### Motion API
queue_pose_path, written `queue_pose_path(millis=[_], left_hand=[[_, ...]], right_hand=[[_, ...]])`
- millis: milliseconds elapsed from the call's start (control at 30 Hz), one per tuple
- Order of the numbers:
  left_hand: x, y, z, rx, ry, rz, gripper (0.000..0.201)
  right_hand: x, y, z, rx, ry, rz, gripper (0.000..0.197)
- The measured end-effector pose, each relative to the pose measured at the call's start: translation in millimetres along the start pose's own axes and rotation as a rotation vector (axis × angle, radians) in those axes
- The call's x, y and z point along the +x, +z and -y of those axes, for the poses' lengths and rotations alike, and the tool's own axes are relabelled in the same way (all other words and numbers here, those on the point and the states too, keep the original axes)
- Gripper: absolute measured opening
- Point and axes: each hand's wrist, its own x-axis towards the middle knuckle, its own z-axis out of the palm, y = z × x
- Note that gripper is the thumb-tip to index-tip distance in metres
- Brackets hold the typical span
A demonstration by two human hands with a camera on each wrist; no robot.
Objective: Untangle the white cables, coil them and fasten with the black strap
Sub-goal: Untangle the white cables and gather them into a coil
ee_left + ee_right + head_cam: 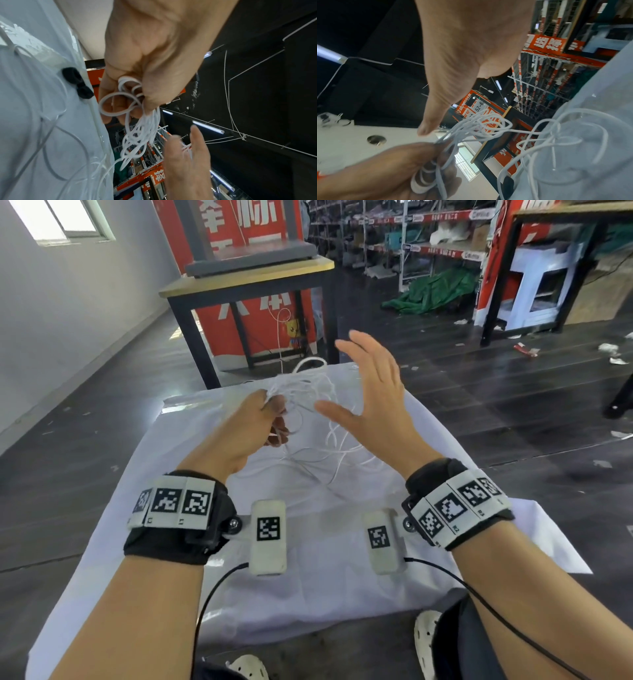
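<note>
Gripping a gathered bundle of thin white cables (301,392), the left hand (239,433) is raised over the table under its white cloth (308,587) in the head view, fingers curled round the strands, while loose loops trail down onto the cloth. The right hand (373,392) hovers just beside the bundle, palm turned inward, fingers straight and spread, holding nothing.

From the left wrist, several small coils sit clamped between thumb and fingers (109,108), with tangled loops hanging below; the small black fabric strap (78,82) lies on the cloth, near the far edge, untouched.

From the right wrist, the open palm (471,47) faces the bundle and slack cable sprawls over the cloth.

Coiling looks only begun. I judge it best to keep the left pinch firm and let the right hand draw one strand free at a time, feeding even loops without dragging knots tight
</note>
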Motion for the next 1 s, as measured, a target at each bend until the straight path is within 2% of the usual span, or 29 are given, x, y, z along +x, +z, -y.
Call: queue_pose_path(millis=[100,167,233,267,333,400,533,633,733,833,900,1000], left_hand=[[-6,3,-5,0.133,0.026,0.128,0.021],[-9,4,-8,0.187,0.013,0.227,0.022],[-14,3,-9,0.205,-0.022,0.340,0.024],[-16,2,-9,0.197,-0.041,0.390,0.024],[-19,2,-10,0.170,-0.068,0.456,0.024],[-18,1,-12,0.115,-0.086,0.449,0.027],[-13,-4,-15,-0.052,-0.120,0.340,0.013],[-12,-8,-14,-0.192,-0.165,0.304,0.027],[-10,-12,-8,-0.302,-0.165,0.175,0.045],[-9,-12,-9,-0.457,-0.131,0.040,0.044],[-11,-10,-12,-0.411,-0.110,0.094,0.052],[-16,-4,-12,-0.141,-0.061,0.273,0.069]], right_hand=[[-3,-3,10,-0.184,-0.160,0.236,0.092],[-7,0,10,-0.314,-0.194,0.391,0.093],[-7,5,8,-0.412,-0.171,0.527,0.080],[-7,6,9,-0.421,-0.145,0.570,0.063],[-6,3,13,-0.318,-0.062,0.606,0.024],[-6,-3,17,-0.144,0.068,0.645,0.012],[-6,-5,22,0.069,0.196,0.690,0.010],[-6,-4,22,0.064,0.208,0.727,0.009],[-6,-5,24,-0.020,0.189,0.747,0.020],[-8,-5,23,0.016,0.254,0.715,0.024],[-6,-5,20,0.035,0.304,0.667,0.024],[-4,-7,18,0.037,0.339,0.620,0.025]])
